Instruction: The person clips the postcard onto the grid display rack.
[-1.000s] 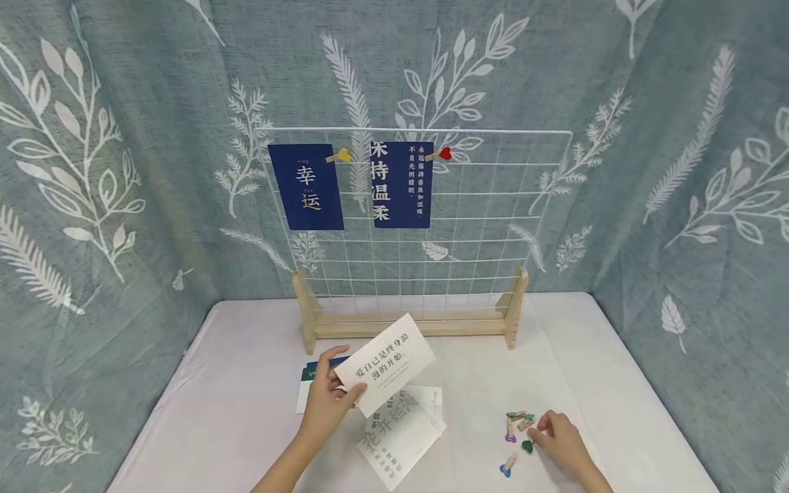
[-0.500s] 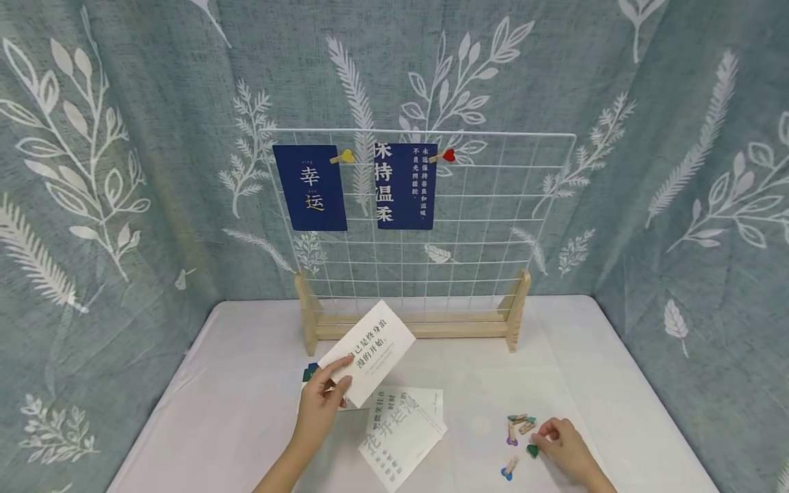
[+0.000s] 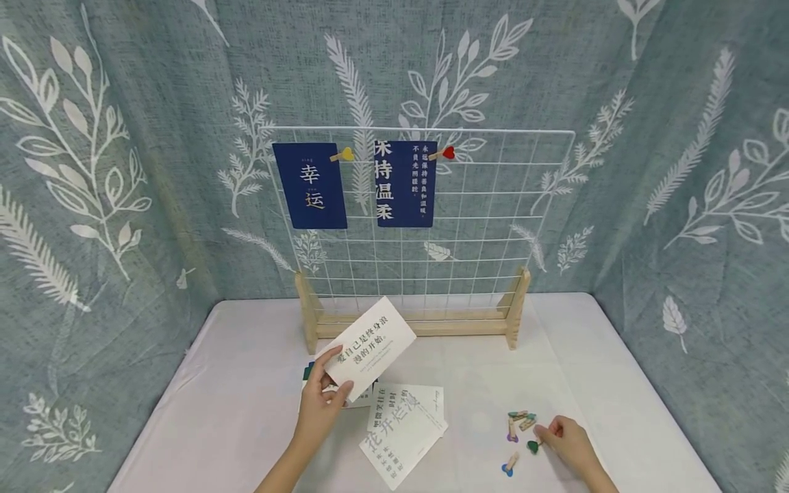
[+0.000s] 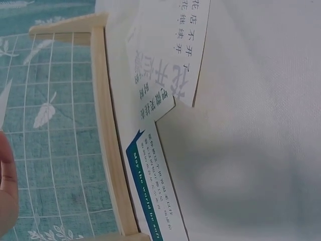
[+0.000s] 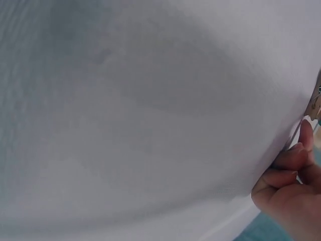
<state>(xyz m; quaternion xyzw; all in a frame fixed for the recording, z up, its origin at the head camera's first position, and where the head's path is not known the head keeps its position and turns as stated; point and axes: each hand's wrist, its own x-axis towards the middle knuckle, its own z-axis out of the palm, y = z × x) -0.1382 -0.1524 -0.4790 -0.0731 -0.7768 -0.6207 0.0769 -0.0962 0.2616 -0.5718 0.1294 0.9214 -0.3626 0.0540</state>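
In the head view my left hand [image 3: 320,404] holds a white card [image 3: 370,349] with dark lettering, tilted above the table, thumb in front. The left wrist view catches only part of that hand [image 4: 7,196] and a sliver of the card [image 4: 4,103]. At the right, my right hand [image 3: 570,445] pinches a small wooden clothespin with a green heart [image 3: 533,446], low over the table; the fingers cover most of its wood. Several more clothespins [image 3: 511,430] lie beside it, one with a blue end [image 3: 507,470]. Curled fingers [image 5: 288,158] show in the right wrist view.
A white wire grid [image 3: 474,205] stands in a wooden base [image 3: 413,329] at the back. Two blue cards, one lettered in white and gold [image 3: 310,188], hang there by yellow-heart [image 3: 344,155] and red-heart [image 3: 445,153] clothespins. Loose white cards [image 3: 403,438] lie overlapping in front.
My left hand has shifted the white card left and slightly up, uncovering more of the loose cards. The green-heart clothespin has moved slightly right with my right hand's fingers.
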